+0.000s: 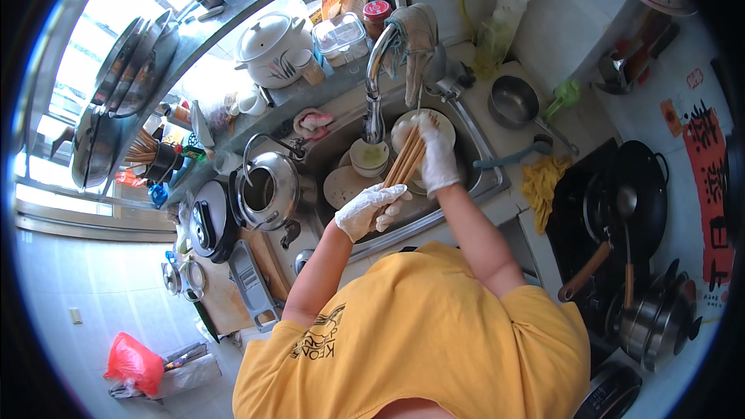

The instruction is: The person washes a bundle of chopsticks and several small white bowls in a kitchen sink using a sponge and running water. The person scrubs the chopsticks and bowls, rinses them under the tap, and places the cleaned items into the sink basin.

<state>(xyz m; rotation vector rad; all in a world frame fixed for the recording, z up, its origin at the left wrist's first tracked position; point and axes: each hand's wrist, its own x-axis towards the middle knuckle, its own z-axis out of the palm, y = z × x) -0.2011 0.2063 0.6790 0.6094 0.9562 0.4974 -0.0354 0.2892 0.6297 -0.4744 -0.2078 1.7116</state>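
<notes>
A bundle of wooden chopsticks (405,159) slants over the steel sink (389,231), held between my two gloved hands. My left hand (372,209), in a white glove, is closed round the lower end. Around the upper end is my right hand (437,157), gloved too, its fingers partly hidden by the sticks. Stacked bowls (369,157) stand in the sink under the curved chrome faucet (373,87), which has a cloth (418,35) draped over it. Beside the bowls lies a soiled plate (343,187); a pale plate (445,128) is behind my right hand.
Left of the sink stands a steel kettle (291,186). On the right are a saucepan (513,100), a blue-handled brush (506,157), a yellow cloth (542,186) and a black wok (643,198) on the stove. A shelf with a white lidded pot (272,52) runs behind.
</notes>
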